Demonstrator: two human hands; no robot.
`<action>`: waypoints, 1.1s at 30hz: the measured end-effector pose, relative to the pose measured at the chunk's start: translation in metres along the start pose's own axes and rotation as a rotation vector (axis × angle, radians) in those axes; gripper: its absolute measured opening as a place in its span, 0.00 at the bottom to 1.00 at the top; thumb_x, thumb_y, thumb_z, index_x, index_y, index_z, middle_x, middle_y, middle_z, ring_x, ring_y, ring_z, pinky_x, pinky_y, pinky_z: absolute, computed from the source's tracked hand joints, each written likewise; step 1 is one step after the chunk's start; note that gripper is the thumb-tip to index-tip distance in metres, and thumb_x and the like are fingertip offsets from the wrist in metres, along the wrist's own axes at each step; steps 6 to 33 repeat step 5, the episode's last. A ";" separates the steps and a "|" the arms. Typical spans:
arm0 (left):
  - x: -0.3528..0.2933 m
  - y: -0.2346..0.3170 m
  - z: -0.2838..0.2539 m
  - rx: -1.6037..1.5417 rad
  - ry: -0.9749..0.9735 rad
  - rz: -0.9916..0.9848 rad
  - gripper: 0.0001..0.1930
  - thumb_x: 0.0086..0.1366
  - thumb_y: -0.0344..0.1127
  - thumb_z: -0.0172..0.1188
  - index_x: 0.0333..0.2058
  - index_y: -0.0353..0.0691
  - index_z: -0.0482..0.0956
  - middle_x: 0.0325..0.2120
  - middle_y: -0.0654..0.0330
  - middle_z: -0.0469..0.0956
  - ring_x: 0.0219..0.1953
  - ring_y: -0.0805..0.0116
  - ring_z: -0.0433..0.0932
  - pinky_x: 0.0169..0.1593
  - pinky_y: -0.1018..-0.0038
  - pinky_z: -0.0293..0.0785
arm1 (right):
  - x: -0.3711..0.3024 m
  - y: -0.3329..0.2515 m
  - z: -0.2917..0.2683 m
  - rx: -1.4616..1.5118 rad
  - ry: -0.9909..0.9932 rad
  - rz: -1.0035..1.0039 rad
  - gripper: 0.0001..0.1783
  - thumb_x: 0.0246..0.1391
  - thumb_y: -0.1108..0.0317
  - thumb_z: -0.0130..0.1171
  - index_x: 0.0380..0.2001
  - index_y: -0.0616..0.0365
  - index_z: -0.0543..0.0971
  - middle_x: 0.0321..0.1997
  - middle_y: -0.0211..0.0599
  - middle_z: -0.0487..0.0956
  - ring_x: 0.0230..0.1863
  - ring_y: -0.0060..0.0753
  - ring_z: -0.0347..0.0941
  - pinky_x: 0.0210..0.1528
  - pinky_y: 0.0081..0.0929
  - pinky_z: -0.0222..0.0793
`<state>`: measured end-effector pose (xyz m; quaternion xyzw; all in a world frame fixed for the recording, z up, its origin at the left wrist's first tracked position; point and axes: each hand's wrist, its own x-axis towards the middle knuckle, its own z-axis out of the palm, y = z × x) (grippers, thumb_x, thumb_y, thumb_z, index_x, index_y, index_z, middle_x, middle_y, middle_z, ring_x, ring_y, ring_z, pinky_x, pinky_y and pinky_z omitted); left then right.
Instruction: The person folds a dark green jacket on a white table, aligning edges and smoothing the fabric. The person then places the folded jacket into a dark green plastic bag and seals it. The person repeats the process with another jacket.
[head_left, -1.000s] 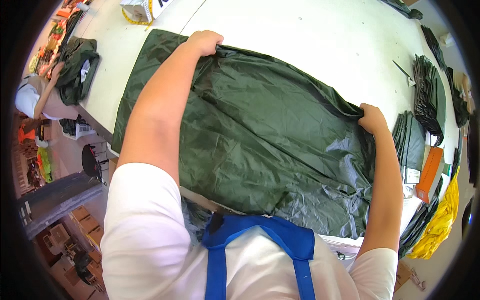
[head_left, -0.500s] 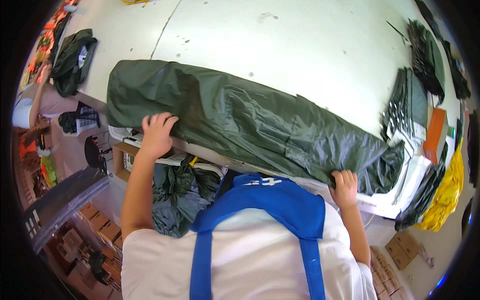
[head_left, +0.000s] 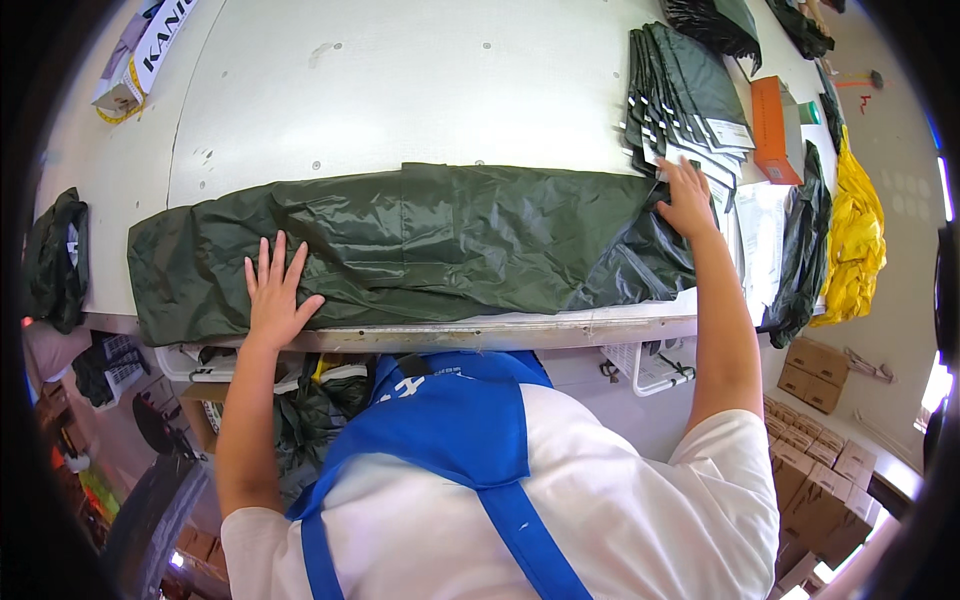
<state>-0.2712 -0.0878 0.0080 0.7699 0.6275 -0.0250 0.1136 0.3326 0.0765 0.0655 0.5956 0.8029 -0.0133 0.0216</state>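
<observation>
A long, dark green folded garment of shiny waterproof fabric (head_left: 440,240) lies along the near edge of the white table (head_left: 400,100). Its right end is crumpled and darker. My left hand (head_left: 277,295) rests flat on its left part, fingers spread. Over at the crumpled right end, my right hand (head_left: 690,200) reaches across the fabric with fingers apart. Just beyond those fingertips lies a fanned stack of flat dark green packs (head_left: 685,90) with white labels. I see nothing held in either hand.
An orange box (head_left: 776,130) stands right of the packs, with yellow fabric (head_left: 853,235) hanging at the table's right end. A white carton (head_left: 150,60) with a yellow tape measure lies far left. Below the table are a white basket (head_left: 650,365) and dark bundled fabric (head_left: 310,430).
My right hand has moved up from the near edge to the far side of the garment's right end. My left hand now lies flatter on the fabric. The view has turned right.
</observation>
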 end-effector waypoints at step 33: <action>-0.003 -0.006 0.012 0.026 0.006 0.003 0.41 0.55 0.57 0.57 0.65 0.53 0.55 0.68 0.54 0.43 0.70 0.49 0.39 0.67 0.48 0.31 | 0.026 0.039 0.013 0.048 -0.290 0.020 0.18 0.37 0.75 0.58 0.36 0.49 0.71 0.38 0.35 0.78 0.48 0.41 0.72 0.64 0.42 0.54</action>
